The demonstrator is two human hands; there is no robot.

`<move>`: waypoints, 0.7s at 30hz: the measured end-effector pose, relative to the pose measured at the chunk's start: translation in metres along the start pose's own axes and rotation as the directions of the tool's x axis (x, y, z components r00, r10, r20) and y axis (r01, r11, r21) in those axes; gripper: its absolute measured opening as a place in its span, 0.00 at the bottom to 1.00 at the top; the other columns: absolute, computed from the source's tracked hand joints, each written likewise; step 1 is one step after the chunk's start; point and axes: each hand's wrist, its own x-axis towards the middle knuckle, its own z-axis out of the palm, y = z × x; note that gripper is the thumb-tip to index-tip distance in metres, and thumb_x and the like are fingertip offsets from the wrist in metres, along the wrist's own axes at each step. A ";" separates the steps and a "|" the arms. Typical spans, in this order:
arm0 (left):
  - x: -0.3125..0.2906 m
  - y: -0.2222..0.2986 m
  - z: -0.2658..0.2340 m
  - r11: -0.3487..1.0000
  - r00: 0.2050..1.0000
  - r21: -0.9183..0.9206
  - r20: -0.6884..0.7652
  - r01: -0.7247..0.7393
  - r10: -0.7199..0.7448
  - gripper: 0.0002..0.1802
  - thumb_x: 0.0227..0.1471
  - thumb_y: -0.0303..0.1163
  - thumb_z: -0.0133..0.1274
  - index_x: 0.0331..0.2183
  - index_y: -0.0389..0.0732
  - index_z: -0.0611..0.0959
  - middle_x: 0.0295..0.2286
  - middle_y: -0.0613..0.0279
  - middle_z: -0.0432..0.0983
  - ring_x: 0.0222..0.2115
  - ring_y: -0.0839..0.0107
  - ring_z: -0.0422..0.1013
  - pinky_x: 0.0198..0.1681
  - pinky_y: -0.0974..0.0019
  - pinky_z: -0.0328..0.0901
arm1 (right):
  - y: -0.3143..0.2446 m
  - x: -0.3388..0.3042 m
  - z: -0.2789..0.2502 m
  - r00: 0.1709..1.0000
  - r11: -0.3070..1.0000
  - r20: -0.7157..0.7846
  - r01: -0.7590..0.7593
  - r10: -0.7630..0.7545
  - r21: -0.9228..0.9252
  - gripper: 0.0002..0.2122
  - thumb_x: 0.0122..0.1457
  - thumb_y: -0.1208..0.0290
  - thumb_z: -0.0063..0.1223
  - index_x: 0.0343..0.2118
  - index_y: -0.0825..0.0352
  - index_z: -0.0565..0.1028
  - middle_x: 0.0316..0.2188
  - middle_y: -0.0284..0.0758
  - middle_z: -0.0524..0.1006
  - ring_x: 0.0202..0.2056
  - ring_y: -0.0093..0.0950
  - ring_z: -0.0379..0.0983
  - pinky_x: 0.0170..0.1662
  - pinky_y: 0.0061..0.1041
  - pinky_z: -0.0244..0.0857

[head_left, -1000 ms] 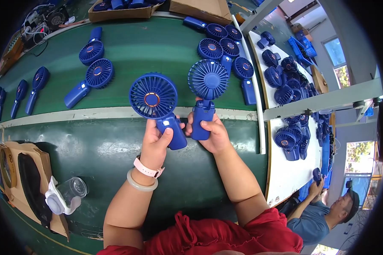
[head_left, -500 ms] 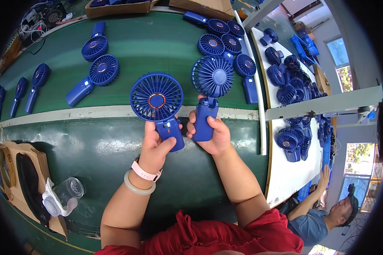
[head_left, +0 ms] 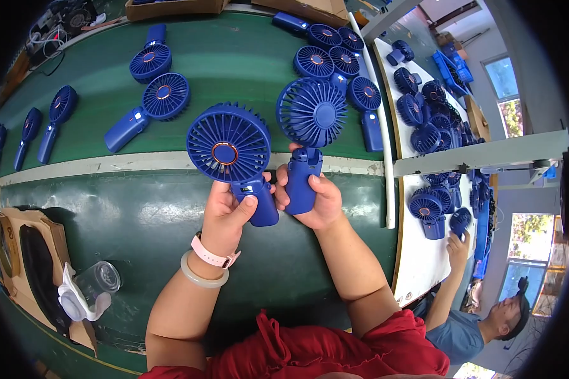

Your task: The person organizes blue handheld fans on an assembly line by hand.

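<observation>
My left hand [head_left: 226, 211] is closed round the handle of a blue handheld fan [head_left: 229, 142]. Its round grille with a copper-coloured centre ring faces up, and my thumb presses on the handle by a small lit display. Beside it, my right hand [head_left: 319, 201] grips a second blue handheld fan [head_left: 312, 114] by its handle. That one shows a grille with a plain round hub, and a notched hinge joins head to handle. Both fans are upright, their heads close together over the pale strip [head_left: 164, 163] along the green work surface.
More blue fans lie on the green belt [head_left: 221, 69], left and right. A clear plastic cup [head_left: 102, 278] with a white holder and a cardboard tray [head_left: 41, 252] stand at left. Beyond a white pipe [head_left: 385, 126], a co-worker [head_left: 455, 328] reaches to the fan-covered white table [head_left: 414, 252].
The left-hand fan has tilted and shifted slightly left, and my left thumb has moved up the handle to the display. The co-worker's hand has lowered to a fan. Two belt fans sit farther right.
</observation>
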 end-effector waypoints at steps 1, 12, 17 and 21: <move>0.000 0.000 0.000 1.000 1.000 0.000 -0.002 0.001 -0.001 0.27 0.50 0.28 0.52 0.51 0.39 0.62 0.43 0.56 0.69 0.42 0.67 0.68 0.47 0.62 0.64 | -0.001 0.000 -0.001 1.000 1.000 0.024 -0.001 0.002 -0.014 0.28 0.54 0.62 0.49 0.57 0.54 0.53 0.37 0.40 0.67 0.31 0.34 0.68 0.35 0.34 0.63; 0.002 0.001 0.001 0.999 0.997 -0.035 -0.077 -0.006 0.003 0.24 0.51 0.29 0.51 0.49 0.37 0.65 0.41 0.55 0.70 0.39 0.68 0.70 0.45 0.64 0.64 | 0.001 0.001 0.001 0.998 1.000 0.055 0.007 -0.009 0.029 0.26 0.57 0.49 0.42 0.56 0.55 0.56 0.39 0.43 0.69 0.33 0.36 0.67 0.39 0.34 0.60; 0.003 0.003 -0.002 0.987 0.985 -0.140 -0.146 0.074 -0.095 0.25 0.49 0.27 0.52 0.48 0.42 0.63 0.39 0.56 0.70 0.37 0.68 0.70 0.34 0.62 0.72 | 0.000 0.001 0.001 0.997 0.998 -0.063 -0.029 0.032 0.059 0.25 0.59 0.48 0.36 0.53 0.60 0.58 0.39 0.42 0.70 0.34 0.33 0.68 0.39 0.29 0.62; 0.001 0.006 0.005 0.969 0.977 -0.152 -0.055 0.196 -0.206 0.33 0.45 0.20 0.54 0.50 0.52 0.59 0.37 0.60 0.70 0.34 0.67 0.71 0.28 0.65 0.72 | 0.000 0.005 -0.003 0.988 0.978 0.002 0.154 -0.155 -0.144 0.21 0.58 0.58 0.46 0.50 0.64 0.62 0.40 0.39 0.69 0.37 0.29 0.68 0.44 0.30 0.64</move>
